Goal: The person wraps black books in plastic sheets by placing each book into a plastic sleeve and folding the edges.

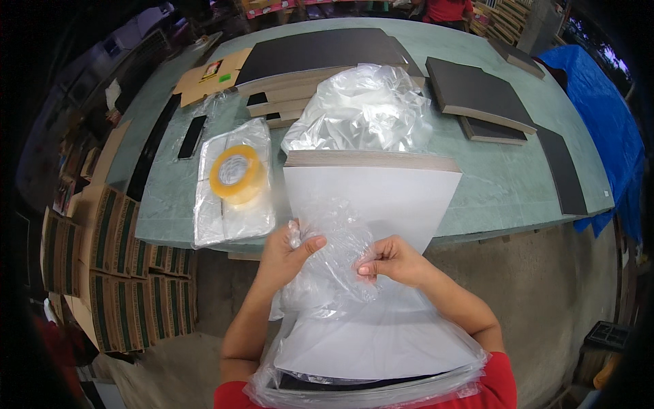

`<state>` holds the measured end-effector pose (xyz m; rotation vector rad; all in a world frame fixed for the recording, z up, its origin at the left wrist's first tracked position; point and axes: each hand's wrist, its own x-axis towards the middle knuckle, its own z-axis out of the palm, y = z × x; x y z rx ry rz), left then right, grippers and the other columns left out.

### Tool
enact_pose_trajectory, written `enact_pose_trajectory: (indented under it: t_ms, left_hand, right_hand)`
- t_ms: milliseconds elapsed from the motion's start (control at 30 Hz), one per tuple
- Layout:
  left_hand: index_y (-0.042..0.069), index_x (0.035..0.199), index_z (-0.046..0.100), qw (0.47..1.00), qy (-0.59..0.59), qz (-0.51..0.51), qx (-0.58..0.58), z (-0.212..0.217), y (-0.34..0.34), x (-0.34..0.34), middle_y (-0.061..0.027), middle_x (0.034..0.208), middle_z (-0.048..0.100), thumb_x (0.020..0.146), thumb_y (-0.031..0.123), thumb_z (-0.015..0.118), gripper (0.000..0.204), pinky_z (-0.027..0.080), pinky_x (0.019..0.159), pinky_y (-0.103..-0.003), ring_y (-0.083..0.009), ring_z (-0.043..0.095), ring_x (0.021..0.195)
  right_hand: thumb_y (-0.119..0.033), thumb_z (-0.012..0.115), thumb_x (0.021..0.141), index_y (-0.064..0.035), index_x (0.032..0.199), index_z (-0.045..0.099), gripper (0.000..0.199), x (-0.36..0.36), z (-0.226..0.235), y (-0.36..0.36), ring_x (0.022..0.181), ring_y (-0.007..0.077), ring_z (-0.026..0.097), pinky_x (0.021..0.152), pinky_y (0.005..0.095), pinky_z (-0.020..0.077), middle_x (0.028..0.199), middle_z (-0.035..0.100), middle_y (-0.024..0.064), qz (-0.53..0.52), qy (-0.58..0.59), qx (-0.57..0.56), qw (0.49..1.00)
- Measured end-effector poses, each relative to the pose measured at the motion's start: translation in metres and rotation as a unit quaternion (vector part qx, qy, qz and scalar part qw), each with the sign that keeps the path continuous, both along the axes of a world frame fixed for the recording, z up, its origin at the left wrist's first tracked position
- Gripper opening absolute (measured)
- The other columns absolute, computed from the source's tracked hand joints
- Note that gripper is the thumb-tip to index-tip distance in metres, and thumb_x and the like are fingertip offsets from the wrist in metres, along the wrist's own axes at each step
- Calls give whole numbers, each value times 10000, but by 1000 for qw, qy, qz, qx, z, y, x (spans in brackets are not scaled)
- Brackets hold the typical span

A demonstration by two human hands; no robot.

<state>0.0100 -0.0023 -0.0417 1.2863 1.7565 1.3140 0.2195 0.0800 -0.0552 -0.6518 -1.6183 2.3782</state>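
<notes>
Both hands work a clear bag (327,266) bunched on top of a white-faced stack (375,204) of boards that leans from the person's lap up onto the near edge of the counter (504,184). The left hand (286,255) has its fingers closed on the film at the bag's left side, thumb pressed across toward the right; the right hand (395,261) pinches the film at its right side, fingertips curled in. The gathered film lies directly between the two hands, touching both, so neither hand is the nearer. The stack's long axis runs away from the person, near end low and wrapped in more film at the lap, far end resting on the counter edge; the bag's loose skirt trails down along that axis over the near end. Beyond the stack's far end sits a crumpled heap of clear film (361,109). Left of the stack, a yellow tape roll (236,174) lies flat on a pile of flat clear bags (231,191), well apart from the left hand. Farther back are dark-faced board stacks (320,51), a brown card flap with a small coloured label (212,68) at the back left, and more dark boards (477,92) to the right. Green-and-brown striped cartons (122,266) stand on the floor at left; a blue sheet (606,116) hangs at the right.
</notes>
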Motion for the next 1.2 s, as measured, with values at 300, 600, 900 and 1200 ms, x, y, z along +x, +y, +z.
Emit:
enact_pose_trajectory:
  t_ms: [300,600,900,1200]
  left_hand:
    - [27,723,577,986,-3,-165,-27,51,-11,32,14,649,547,729,134,653,131,393,541,-202,-56,481,600]
    - [-1,790,584,990,16,138,-22,18,-40,-71,-51,708,590,781,98,542,108,438,626,-255,-79,517,658]
    - [9,908,552,897,233,-374,-37,55,-19,55,-82,733,577,764,187,608,237,440,633,-336,-228,573,691]
    - [-26,807,520,978,51,-184,81,74,2,50,-64,699,546,821,130,519,157,419,592,-281,-144,511,644]
  right_hand:
    - [-193,620,773,-43,677,539,196,-15,-1,-7,558,57,492,483,196,387,637,557,6,-96,95,-83,987]
    - [-188,612,777,-49,691,517,189,25,20,10,602,122,495,585,266,415,686,547,45,-83,179,-203,959]
    - [-79,646,704,-33,966,565,278,15,126,-13,947,176,489,801,286,384,986,526,104,-221,263,360,867]
    - [-115,516,789,5,964,541,214,17,111,-1,832,170,530,745,285,411,924,578,91,-152,236,-38,959]
